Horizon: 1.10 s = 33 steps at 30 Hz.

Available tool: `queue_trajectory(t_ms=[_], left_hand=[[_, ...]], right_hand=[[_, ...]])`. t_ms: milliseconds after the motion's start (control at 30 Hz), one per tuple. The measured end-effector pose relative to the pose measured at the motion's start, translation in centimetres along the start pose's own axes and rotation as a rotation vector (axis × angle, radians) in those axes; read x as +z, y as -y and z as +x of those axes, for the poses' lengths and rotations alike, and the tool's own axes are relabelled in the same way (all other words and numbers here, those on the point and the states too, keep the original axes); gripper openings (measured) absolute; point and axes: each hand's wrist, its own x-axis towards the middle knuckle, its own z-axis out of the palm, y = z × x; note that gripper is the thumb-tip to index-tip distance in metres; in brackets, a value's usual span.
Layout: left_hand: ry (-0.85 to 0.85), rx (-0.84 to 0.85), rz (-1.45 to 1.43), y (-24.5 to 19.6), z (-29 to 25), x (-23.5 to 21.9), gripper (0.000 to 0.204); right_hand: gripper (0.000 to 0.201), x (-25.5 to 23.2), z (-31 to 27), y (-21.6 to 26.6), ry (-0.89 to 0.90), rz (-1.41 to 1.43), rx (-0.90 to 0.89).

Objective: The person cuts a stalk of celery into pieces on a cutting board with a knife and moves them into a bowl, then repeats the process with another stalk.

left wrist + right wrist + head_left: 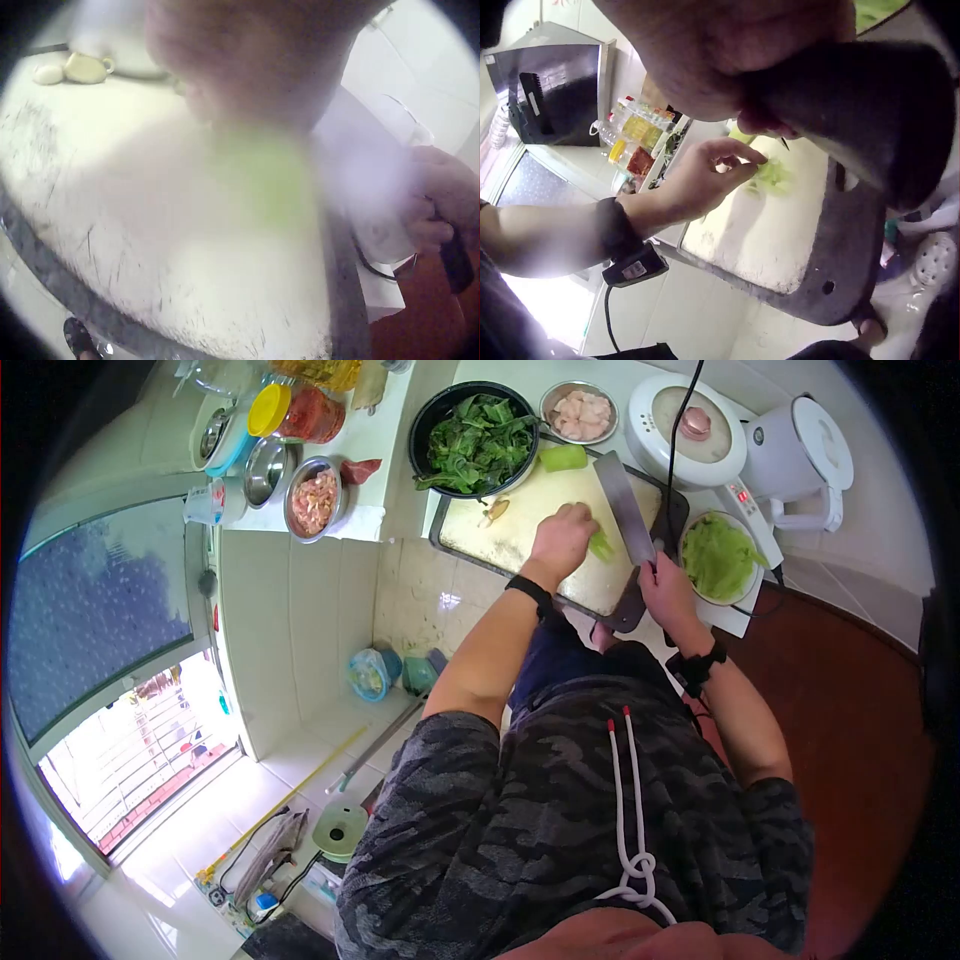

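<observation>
My left hand (565, 540) is low over the white cutting board (520, 545), pinching some thin pale-green vegetable slices (601, 546). In the right wrist view, the thumb and fingertips of that hand meet at the slices (772, 178). My right hand (668, 598) grips the dark handle of a cleaver (625, 510). Its broad blade points away over the board's right side. At the back of the board lies a chunk of peeled green stem (563, 457). Small garlic cloves (86, 67) sit at the board's far left.
A pot of leafy greens (475, 445) and a bowl of pale meat pieces (581, 413) stand behind the board. To the right are a plate of green slices (720, 558), a white cooker (686, 430) and a kettle (800, 455). Minced meat (314, 500) fills a bowl at left.
</observation>
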Motion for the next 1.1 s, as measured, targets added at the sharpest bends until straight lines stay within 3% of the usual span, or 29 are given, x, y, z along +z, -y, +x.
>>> queue_trajectory(t_ms=[33,133,767,1100], left_hand=[[0.105,0.11,0.034,0.1,0.1,-0.1,0.018],[0.174,0.12,0.059,0.0,0.4,-0.6,0.019],[0.208,0.279,0.173,0.9,-0.5,-1.1,0.012],[0.317,0.353,0.223,0.7,1.4,-1.6,0.011]], right_hand=[[0.022,0.0,-0.3,-0.2,0.007,0.002,0.036],[0.022,-0.2,-1.2,-0.5,-0.003,0.038,0.053],[0.024,0.5,-3.1,-2.9,-0.001,0.078,0.072],[0.028,0.4,-3.2,-2.8,0.013,0.078,0.09]])
